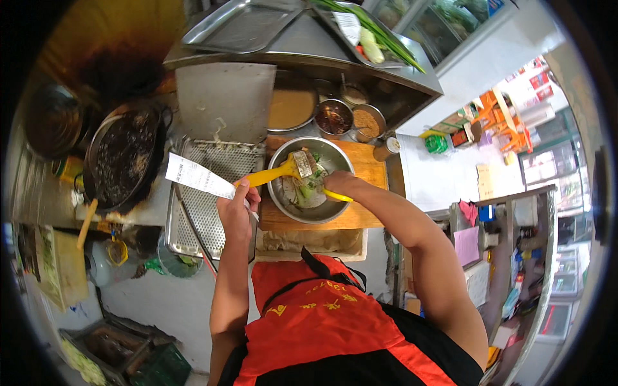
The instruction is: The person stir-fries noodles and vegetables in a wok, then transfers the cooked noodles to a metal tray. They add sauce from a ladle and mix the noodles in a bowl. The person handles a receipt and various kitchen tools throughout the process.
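Observation:
My left hand (238,205) holds a printed paper slip (200,177) between thumb and fingers. The end of a yellow-handled brush (268,176) meets the same fingertips; whether they grip it I cannot tell. Its flat head reaches into a round steel bowl (277,210), over leafy green vegetables (305,193). At the bowl's right side, my right hand (339,182) is closed around a tool with a yellow handle (338,196), its working end hidden. The bowl stands on a wooden board (369,179).
Left of the board lies a perforated metal tray (205,205), with a blackened wok of dark oil (126,154) beyond. Behind the bowl stand a pan of brown liquid (292,108), a dark sauce pot (334,118) and a crumb-filled pot (368,123). A lidded jar (386,149) is at right.

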A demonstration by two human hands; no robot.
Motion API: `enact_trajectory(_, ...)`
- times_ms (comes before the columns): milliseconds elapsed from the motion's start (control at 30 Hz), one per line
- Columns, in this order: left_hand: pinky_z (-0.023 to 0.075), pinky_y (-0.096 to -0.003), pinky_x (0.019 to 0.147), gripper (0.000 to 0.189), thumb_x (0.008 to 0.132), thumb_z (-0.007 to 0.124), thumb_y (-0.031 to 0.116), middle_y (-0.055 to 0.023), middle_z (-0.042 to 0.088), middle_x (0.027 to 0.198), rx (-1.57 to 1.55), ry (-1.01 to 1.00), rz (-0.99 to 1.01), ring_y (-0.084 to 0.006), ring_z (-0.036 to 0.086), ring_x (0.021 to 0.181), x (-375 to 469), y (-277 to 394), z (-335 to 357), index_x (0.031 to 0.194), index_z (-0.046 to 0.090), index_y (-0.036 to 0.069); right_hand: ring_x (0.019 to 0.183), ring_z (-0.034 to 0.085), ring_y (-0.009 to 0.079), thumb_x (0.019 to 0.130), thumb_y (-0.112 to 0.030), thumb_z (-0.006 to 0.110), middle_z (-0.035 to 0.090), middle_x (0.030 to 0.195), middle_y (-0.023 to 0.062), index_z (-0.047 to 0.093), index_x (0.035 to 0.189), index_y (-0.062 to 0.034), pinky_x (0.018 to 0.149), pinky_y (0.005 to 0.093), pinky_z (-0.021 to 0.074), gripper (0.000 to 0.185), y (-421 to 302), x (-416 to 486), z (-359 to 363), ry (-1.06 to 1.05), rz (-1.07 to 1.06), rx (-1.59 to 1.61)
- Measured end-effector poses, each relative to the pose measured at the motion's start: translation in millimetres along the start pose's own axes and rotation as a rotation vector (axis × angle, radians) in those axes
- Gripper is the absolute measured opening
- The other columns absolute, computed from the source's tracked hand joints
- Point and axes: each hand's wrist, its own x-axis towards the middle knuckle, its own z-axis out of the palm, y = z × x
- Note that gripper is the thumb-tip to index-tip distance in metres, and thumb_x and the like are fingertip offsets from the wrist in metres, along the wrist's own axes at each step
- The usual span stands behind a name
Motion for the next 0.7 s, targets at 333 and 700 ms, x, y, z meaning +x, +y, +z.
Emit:
enact_trajectory(333,0.0361,-0.0242,0.045,0.016,0.087,0.057,0.013,-0.008,0.055,0.07,-0.271,0.064,-0.058,-0.015,0.05,0.056,2,17,-57,0.093,0.056,-0.002,0.111,0.057,0.0271,0.089,-0.022,0.045,0.057,0.124,0.0128,0.062,0.116,-0.0083,0.084,0.0418,0.049,0.034,-14,7,-43,-0.102,0.312,-0.12)
enact_trajectory(700,0.04,-0.0267,0.051,0.01,0.086,0.056,0.008,-0.0095,0.058,0.076,-0.376,0.052,-0.165,-0.0179,0.055,0.063,-3,2,-80,0.094,0.052,0.002,0.103,0.06,0.0297,0.079,-0.02,0.056,0.062,0.115,0.0126,0.065,0.108,-0.0083,0.08,0.0404,0.049,0.033,-18,8,-46,-0.083,0.176,-0.208)
